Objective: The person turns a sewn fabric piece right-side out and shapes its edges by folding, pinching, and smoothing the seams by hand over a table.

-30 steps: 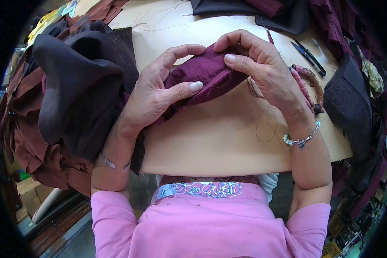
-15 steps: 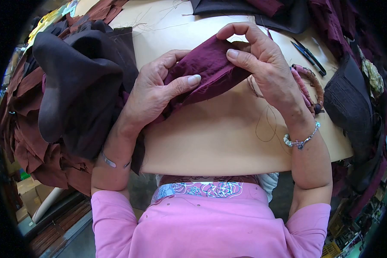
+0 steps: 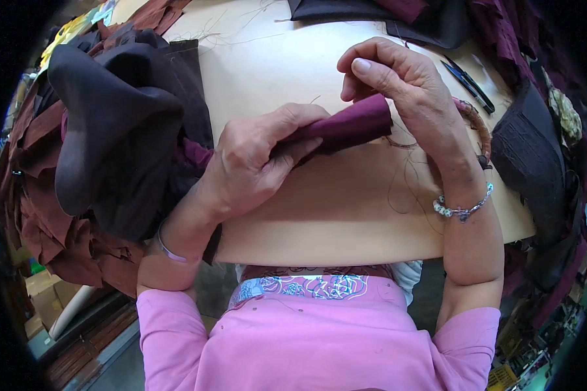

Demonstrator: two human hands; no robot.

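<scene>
A strip of dark maroon cloth [image 3: 355, 124] is folded over on itself and points to the right above the table. My left hand [image 3: 261, 153] is closed round its left part, with the thumb and fingers pressing the fold. The strip's right end sticks out free, showing a raw edge. Just above and to the right of that end is my right hand [image 3: 398, 81], its fingers loosely curled and the thumb apart from the cloth. I see nothing between its fingers. Loose thread [image 3: 407, 186] lies on the table below the right wrist.
A heap of dark cloth [image 3: 111, 124] and rust-brown pieces [image 3: 59, 228] covers the left side. Beside my right wrist lies a wrapped ring [image 3: 481, 130]. Black pens [image 3: 469, 85] lie at the right. More dark cloth [image 3: 531, 137] hangs over the right edge of the table [image 3: 346, 238].
My right hand has let go of the maroon cloth and lifted slightly away. The cloth went from spread between both hands to folded narrow in my left hand, which has turned over it.
</scene>
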